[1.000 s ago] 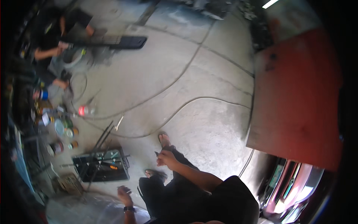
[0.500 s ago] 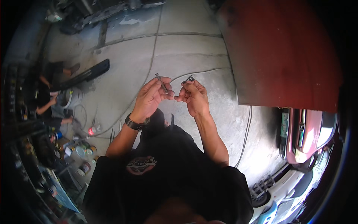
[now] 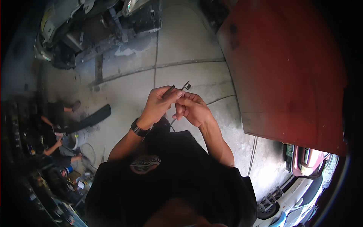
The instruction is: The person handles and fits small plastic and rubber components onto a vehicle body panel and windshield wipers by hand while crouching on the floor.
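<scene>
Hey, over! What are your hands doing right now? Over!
Left hand pinching a thin dark rod. Right hand closed on a small metal piece, the two hands touching. Nothing between them; concrete floor below, red panel off to the right.

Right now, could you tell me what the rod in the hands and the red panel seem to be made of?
Rod: likely metal, dark and dull, thin and straight with a small pale squared tip; too small to be sure. Red panel: probably painted sheet metal, matte and worn, with dark scuffs and dusty patches. Both hands, left hand and right hand, pinch the rod.
</scene>
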### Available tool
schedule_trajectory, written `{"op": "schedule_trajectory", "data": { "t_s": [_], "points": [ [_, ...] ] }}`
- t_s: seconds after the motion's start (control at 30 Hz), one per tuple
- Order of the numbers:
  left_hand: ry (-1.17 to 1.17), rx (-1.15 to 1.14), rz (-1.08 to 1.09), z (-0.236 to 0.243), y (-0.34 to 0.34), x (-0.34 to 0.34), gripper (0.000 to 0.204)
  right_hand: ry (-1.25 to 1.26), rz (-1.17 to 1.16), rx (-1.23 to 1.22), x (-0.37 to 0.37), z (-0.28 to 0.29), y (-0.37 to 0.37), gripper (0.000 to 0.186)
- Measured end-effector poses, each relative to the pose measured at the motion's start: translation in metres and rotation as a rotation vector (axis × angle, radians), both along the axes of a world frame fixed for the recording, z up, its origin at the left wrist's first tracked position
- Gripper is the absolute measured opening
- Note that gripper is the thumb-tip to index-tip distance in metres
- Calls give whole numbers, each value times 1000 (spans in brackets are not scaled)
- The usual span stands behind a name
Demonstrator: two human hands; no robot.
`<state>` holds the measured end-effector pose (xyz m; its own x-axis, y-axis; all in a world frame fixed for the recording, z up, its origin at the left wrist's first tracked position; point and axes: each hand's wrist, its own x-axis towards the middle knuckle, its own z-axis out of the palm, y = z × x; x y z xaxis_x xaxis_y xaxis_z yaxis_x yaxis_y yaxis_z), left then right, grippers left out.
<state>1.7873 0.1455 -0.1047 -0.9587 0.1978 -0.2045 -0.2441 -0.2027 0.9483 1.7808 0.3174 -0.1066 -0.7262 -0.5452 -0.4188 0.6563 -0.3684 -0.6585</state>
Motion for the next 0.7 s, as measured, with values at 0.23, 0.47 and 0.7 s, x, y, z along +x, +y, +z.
{"op": "schedule_trajectory", "data": {
  "t_s": [0.23,0.47,0.7],
  "points": [
    [25,-176,-130,28,5,-186,21,614,-359,415,-157,8,31,27],
    [-189,-6,-343,13,36,-373,17,793,-126,565,-356,23,88,27],
    [-94,-18,-16,12,81,-536,20,746,-1,394,-570,36,126,13]
  ]
}}
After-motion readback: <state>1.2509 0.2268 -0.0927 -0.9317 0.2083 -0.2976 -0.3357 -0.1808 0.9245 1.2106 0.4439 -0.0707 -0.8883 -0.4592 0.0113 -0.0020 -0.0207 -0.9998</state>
